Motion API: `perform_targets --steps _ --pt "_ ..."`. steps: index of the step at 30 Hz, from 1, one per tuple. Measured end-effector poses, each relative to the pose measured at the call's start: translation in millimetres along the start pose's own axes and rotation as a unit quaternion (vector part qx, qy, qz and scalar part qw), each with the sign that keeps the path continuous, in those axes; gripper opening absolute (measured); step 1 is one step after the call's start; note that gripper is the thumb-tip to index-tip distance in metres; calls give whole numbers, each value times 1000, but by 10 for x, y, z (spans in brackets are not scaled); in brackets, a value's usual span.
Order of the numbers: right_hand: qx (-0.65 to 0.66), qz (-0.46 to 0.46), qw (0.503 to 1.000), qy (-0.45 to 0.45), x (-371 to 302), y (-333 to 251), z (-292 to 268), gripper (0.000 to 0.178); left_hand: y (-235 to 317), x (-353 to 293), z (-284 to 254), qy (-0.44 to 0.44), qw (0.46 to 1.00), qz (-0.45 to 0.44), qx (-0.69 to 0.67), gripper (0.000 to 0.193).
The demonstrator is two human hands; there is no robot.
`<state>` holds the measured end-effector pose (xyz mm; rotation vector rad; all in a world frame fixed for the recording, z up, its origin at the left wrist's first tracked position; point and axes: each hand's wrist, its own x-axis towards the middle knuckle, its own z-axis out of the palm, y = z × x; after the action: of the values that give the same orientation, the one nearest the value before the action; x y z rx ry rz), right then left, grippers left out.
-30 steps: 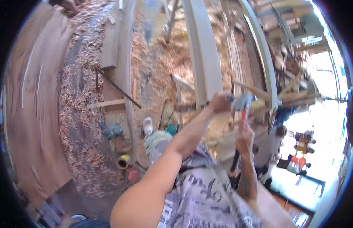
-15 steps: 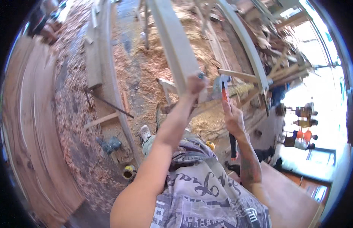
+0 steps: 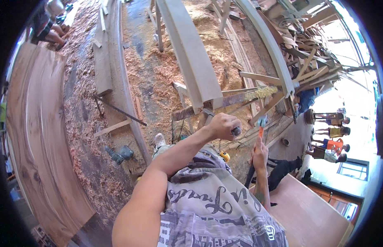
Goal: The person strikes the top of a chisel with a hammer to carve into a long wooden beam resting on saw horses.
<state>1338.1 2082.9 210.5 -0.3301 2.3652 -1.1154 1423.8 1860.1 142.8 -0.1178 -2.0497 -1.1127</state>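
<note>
The left hand [image 3: 224, 126] has its grip clamped on a chisel [image 3: 236, 131], near one wooden beam's [image 3: 193, 57] end; the right hand [image 3: 259, 155] clamps a hammer [image 3: 261, 131].

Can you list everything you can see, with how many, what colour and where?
Hammer: one, orange-and-black handle, right side
Chisel-like tool: one, dark, middle
Long timbers: at least two, pale, upper middle and right
Wide wood: count unclear, brown, far left
Shavings: countless, pinkish-brown, on the ground
Power tool: one, teal, left ground
Dark bar: one, black, left
Scrap pile: countless pieces, brown, upper right
Dog: one, black, right
Panel: one, tan, lower right
People: several, mixed clothes, far right
Left grip: one, bare, around the chisel-like tool
Right grip: one, bare, around the hammer
</note>
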Motion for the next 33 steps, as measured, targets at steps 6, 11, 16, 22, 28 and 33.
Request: perform_targets --steps 6,11,16,22,28,33 --pt "43 47 998 -2 -162 6 79 50 -209 -67 -84 97 994 -35 -39 15" --pt "21 1 999 -35 -235 -172 192 51 -261 -63 -136 136 990 -30 8 21" --pt "8 -13 999 -46 -341 -435 265 50 -286 -65 -187 153 988 -29 7 24" --pt "94 -272 952 104 -464 -1044 -78 46 -405 -46 -211 194 978 -66 -21 21" --pt "59 -402 909 90 -213 -692 256 40 -403 67 -218 191 977 -90 -28 16" --pt "-347 -369 860 63 44 -757 419 30 -576 42 -174 195 971 -133 -19 17"
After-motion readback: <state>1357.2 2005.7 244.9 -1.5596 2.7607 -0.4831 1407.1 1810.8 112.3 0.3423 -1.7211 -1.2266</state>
